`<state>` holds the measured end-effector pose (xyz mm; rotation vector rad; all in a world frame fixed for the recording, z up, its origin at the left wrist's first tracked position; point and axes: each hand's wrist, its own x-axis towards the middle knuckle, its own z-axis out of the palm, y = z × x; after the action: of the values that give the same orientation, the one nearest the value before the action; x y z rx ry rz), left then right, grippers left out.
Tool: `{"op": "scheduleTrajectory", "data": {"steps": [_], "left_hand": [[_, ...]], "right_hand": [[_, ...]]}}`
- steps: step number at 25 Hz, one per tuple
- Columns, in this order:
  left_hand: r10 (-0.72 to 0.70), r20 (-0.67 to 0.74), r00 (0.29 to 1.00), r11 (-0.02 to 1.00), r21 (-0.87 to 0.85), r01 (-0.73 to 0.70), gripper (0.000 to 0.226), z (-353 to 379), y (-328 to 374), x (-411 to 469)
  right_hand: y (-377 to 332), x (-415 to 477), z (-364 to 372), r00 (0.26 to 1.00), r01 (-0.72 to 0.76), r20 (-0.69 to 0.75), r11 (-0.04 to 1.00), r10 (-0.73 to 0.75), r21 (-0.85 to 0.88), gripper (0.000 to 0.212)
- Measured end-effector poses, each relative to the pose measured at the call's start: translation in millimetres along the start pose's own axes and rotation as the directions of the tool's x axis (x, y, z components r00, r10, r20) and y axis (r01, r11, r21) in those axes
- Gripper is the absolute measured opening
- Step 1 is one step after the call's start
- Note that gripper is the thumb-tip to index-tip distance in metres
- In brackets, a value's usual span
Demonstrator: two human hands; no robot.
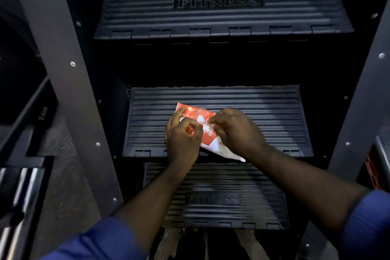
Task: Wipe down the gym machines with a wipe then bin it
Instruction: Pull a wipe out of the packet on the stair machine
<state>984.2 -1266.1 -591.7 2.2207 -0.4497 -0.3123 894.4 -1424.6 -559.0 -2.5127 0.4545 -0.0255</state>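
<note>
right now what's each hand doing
Left hand: grips the wipes pack.
Right hand: pinches the top of the same pack.

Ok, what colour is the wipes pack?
The wipes pack is red and white, seen in the head view.

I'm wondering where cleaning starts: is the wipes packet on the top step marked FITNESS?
No, the wipes packet is at the middle step, held by the left hand and right hand.
</note>
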Motion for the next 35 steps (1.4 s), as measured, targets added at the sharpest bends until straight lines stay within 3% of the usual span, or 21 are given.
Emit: {"op": "scheduleTrajectory", "data": {"steps": [10,14,18,21,23,25,28,31,32,33,35], "left_hand": [[0.091,0.021,0.996,0.995,-0.031,-0.09,0.012,-4,-12,1],[0.09,0.043,0.995,0.995,-0.036,-0.088,0.015,-7,-11,1],[0.107,0.055,0.993,0.994,-0.039,-0.105,0.01,-9,-14,1],[0.103,0.049,0.993,0.994,-0.025,-0.102,0.009,-11,-13,1],[0.095,0.046,0.994,0.995,-0.021,-0.094,0.009,-13,-10,3],[0.103,0.039,0.994,0.995,-0.017,-0.102,0.01,-15,-7,4],[0.099,0.043,0.994,0.995,-0.014,-0.098,0.009,-15,-6,6],[0.111,0.047,0.993,0.994,-0.022,-0.11,0.008,-15,-5,8],[0.121,0.046,0.992,0.992,-0.029,-0.12,0.007,-16,-5,8],[0.129,0.051,0.99,0.991,-0.033,-0.127,0.006,-16,-4,7],[0.134,0.087,0.987,0.991,-0.019,-0.133,0.005,-16,-5,5]], "right_hand": [[-21,3,11,0.994,0.101,0.077,0.921,-0.077,-0.377,0.024],[-20,-1,18,0.994,0.097,0.09,0.909,-0.066,-0.405,0.029],[-20,-1,28,0.999,0.043,0.025,0.933,-0.036,-0.358,0.019],[-19,-9,32,0.997,-0.011,-0.079,0.983,-0.003,-0.182,0.015],[-13,-16,32,0.987,-0.022,-0.16,0.999,0.027,0.033,0.011],[-9,-18,27,0.962,-0.1,-0.218,0.957,0.162,0.271,0.006],[-11,-17,19,0.876,-0.222,-0.195,0.729,0.441,0.647,0.02],[-25,-19,9,0.788,-0.158,-0.101,0.358,0.608,0.92,0.025],[-28,-20,6,0.739,-0.117,-0.115,0.294,0.664,0.949,0.023],[-31,-21,1,0.681,-0.058,-0.182,0.301,0.709,0.952,0.02],[-34,-23,-5,0.569,0.038,-0.356,0.409,0.741,0.912,0.013]]}}
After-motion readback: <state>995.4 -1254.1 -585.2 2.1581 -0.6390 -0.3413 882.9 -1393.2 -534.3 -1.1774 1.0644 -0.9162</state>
